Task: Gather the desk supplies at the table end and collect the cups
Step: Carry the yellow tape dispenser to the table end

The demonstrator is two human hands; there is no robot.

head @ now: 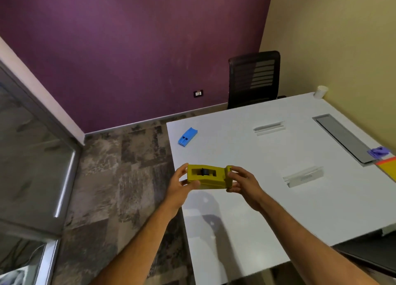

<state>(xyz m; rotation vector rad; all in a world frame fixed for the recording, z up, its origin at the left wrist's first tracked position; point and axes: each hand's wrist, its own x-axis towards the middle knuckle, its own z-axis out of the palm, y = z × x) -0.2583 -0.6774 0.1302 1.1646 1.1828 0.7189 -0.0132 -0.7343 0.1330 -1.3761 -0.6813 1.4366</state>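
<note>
A yellow tape dispenser point(207, 176) hangs above the white table point(246, 156) near its left edge. My left hand point(182, 185) grips its left end and my right hand point(242, 183) grips its right end. A blue desk item point(187, 136), maybe a stapler, lies near the table's far left corner. One white paper cup point(320, 91) stands at the far right corner by the wall. A purple item point(378, 152) and a yellow-and-orange pad point(389, 165) sit at the right edge of view.
A black mesh office chair point(255, 79) stands behind the table's far end. Two clear acrylic holders point(269, 127) point(303, 176) and a grey cable tray lid point(340, 138) lie on the table. Glass partition at left; patterned carpet beside the table.
</note>
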